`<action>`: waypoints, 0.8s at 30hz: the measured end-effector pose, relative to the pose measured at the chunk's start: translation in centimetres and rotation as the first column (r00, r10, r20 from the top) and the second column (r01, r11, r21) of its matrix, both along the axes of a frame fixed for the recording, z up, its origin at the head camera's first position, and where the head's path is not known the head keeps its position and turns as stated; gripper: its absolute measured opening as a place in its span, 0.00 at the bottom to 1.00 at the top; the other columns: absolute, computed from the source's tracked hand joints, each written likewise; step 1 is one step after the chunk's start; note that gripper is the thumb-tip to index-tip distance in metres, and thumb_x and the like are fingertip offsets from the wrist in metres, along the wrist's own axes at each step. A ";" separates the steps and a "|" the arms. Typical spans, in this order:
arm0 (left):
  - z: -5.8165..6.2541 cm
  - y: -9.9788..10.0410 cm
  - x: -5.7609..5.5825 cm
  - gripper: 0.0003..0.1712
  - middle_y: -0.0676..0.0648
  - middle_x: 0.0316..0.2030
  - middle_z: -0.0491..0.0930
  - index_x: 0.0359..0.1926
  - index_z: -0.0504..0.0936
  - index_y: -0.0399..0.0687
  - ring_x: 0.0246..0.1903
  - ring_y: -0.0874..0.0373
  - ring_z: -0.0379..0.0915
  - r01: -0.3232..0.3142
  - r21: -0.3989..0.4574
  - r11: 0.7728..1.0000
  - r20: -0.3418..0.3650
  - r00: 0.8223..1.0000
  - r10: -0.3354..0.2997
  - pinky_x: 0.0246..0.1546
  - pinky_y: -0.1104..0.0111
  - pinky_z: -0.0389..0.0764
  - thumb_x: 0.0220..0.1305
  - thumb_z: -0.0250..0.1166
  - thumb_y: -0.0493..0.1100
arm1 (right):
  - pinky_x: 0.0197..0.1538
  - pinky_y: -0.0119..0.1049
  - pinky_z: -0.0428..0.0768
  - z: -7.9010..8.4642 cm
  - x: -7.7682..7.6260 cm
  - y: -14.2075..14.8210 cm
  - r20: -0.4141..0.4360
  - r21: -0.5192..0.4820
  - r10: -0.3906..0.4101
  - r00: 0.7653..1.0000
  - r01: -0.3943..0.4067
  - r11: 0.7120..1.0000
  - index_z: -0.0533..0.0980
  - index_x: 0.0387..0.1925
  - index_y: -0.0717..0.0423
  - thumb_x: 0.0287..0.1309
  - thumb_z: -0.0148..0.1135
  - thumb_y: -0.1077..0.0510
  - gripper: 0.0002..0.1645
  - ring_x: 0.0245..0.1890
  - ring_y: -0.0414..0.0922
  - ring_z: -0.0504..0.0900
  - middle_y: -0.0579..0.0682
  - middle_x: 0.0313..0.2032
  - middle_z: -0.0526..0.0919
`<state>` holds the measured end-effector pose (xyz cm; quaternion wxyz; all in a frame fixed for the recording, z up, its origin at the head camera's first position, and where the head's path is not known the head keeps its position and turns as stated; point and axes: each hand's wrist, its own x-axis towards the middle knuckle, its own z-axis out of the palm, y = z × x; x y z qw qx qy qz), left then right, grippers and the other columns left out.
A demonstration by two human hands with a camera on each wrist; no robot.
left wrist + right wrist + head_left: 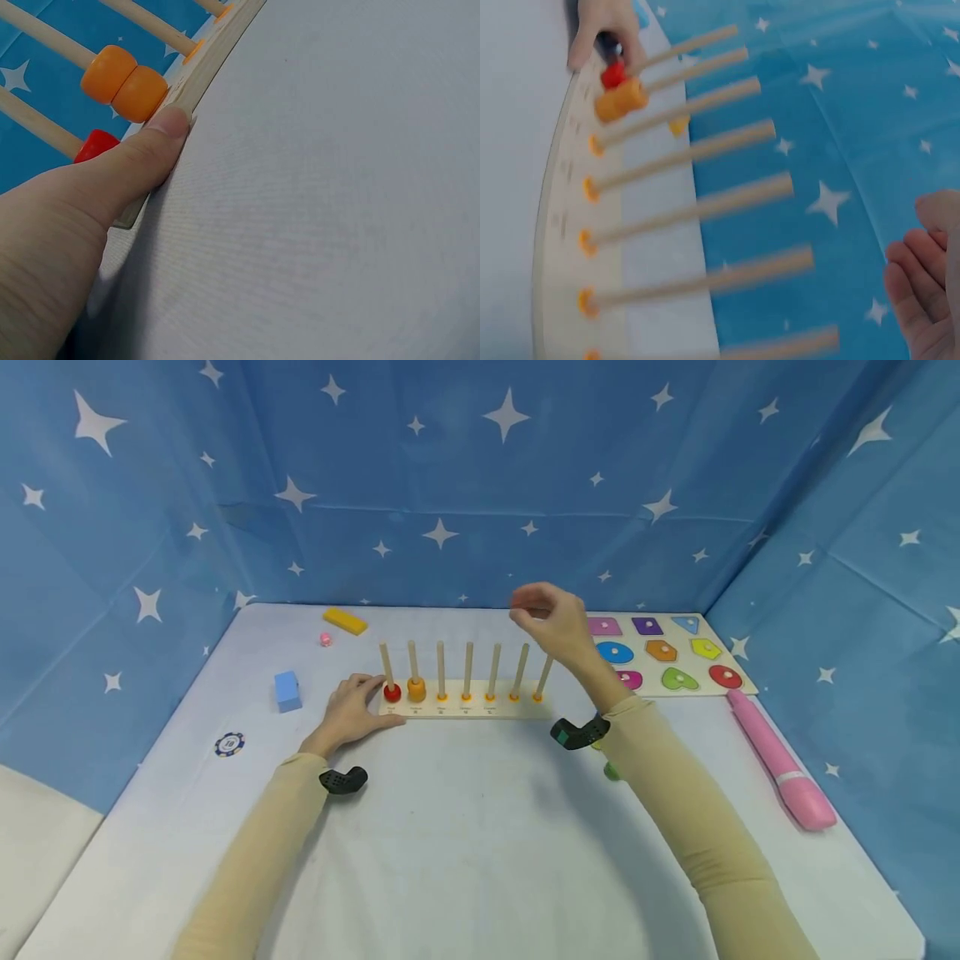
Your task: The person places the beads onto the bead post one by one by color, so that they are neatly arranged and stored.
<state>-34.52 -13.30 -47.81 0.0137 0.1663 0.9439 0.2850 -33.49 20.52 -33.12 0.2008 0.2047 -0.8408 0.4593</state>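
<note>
My left hand [351, 714] grips the left end of a wooden peg board [480, 709], with the thumb along its front edge and the fingers at the back. Several upright pegs stand in a row on it. A red bead [392, 693] sits low on the leftmost peg, and two stacked orange beads [124, 82] are on the peg beside it. Above the board's right end my right hand [557, 622] is raised in the air, its fingers loosely curved, and nothing shows between them in the right wrist view.
A shape puzzle board [693, 685] lies at the back right, near a pink cylindrical pouch [776, 760]. Under the right forearm a green piece [612, 772] is partly hidden. To the left are a blue block [287, 692], a yellow block [345, 620], a small pink piece [326, 639] and a poker chip [229, 744].
</note>
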 end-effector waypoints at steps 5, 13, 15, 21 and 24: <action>-0.2 -0.1 -0.2 0.56 0.38 0.62 0.59 0.69 0.61 0.46 0.58 0.42 0.55 -0.003 0.006 1.000 -0.003 1.000 0.003 0.58 0.47 0.56 0.45 0.70 0.68 | 0.50 0.32 0.76 -0.5 1.2 4.0 0.008 -0.015 -0.083 0.997 0.083 0.996 0.78 0.46 0.63 0.59 0.63 0.58 0.15 0.43 0.45 0.81 0.53 0.42 0.82; -0.4 -0.2 -0.3 0.57 0.37 0.62 0.59 0.69 0.61 0.45 0.58 0.42 0.55 0.001 0.014 1.000 -0.011 1.000 -0.001 0.58 0.47 0.57 0.44 0.70 0.69 | 0.47 0.27 0.76 -4.2 3.7 8.8 0.094 0.056 -0.181 0.979 0.176 0.983 0.77 0.47 0.61 0.60 0.63 0.57 0.16 0.43 0.44 0.81 0.53 0.42 0.82; -0.3 -0.2 -0.3 0.57 0.38 0.62 0.59 0.69 0.61 0.45 0.58 0.42 0.55 -0.003 0.015 1.000 -0.008 1.000 0.003 0.58 0.47 0.57 0.44 0.70 0.69 | 0.46 0.25 0.76 -4.5 4.7 9.1 0.104 0.062 -0.175 0.979 0.169 0.984 0.77 0.47 0.64 0.60 0.62 0.60 0.15 0.43 0.46 0.81 0.56 0.42 0.82; -0.2 -0.1 -0.2 0.57 0.38 0.62 0.59 0.69 0.61 0.45 0.58 0.42 0.55 -0.002 0.019 1.000 0.001 1.000 0.002 0.58 0.47 0.56 0.44 0.70 0.69 | 0.45 0.21 0.74 -6.9 6.2 11.3 0.170 0.106 -0.190 0.967 0.173 0.979 0.77 0.47 0.60 0.60 0.62 0.56 0.16 0.42 0.44 0.80 0.52 0.42 0.82; -0.4 0.0 -0.1 0.57 0.38 0.61 0.59 0.69 0.61 0.45 0.58 0.42 0.55 0.003 0.021 1.000 -0.002 1.000 -0.003 0.58 0.47 0.55 0.44 0.70 0.68 | 0.45 0.21 0.75 -8.6 6.8 12.5 0.203 0.115 -0.181 0.962 0.160 0.980 0.77 0.47 0.59 0.59 0.64 0.55 0.16 0.42 0.45 0.81 0.52 0.42 0.82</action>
